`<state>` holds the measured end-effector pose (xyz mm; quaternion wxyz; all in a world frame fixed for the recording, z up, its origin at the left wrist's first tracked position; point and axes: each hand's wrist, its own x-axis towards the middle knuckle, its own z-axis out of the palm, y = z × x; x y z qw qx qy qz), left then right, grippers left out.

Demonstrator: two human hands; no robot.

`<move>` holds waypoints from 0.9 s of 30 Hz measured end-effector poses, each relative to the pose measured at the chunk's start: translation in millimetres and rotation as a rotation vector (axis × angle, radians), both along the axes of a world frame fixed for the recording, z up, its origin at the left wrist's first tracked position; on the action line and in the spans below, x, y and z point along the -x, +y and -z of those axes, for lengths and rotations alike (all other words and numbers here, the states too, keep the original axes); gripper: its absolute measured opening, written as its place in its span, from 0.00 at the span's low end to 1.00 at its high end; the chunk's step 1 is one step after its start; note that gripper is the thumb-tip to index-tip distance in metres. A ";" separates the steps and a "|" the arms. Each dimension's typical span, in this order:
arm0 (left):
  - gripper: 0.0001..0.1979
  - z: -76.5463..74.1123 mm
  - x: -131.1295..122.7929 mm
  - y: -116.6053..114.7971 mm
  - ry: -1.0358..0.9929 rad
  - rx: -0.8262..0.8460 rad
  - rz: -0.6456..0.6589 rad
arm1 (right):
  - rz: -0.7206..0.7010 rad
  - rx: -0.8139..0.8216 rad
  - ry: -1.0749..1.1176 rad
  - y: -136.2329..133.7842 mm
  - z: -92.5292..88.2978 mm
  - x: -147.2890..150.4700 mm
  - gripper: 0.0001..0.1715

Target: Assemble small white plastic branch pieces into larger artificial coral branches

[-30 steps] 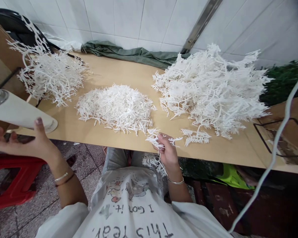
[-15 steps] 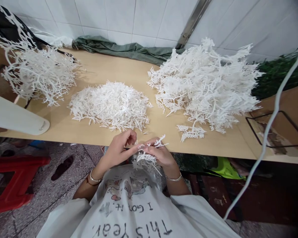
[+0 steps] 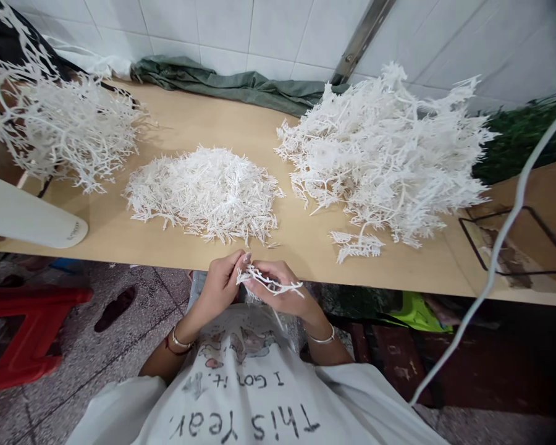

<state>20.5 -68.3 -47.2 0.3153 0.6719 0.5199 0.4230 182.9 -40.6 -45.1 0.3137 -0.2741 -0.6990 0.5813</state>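
A smooth, light tan, long worktop [image 3: 204, 120] carries three separate white piles. In the middle lies a low, oval heap of short white sprigs [image 3: 204, 194]. To its right spreads a larger, taller tangle of white branching sprays [image 3: 389, 154], with a small feathery white sprig [image 3: 359, 246] at its front edge. On the left sits a loose mound of bare white branching stems [image 3: 69, 127]; in front of it is a white cylindrical bottle [image 3: 32, 213]. A crumpled dark green cloth [image 3: 231, 86] lies along the back edge.

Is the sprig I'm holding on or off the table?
Off the table: the sprig is held between the left hand and right hand.
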 end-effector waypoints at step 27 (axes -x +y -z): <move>0.23 -11.7 -1.4 -14.7 -0.155 0.224 0.151 | -0.059 0.319 0.125 -10.1 3.1 -12.2 0.27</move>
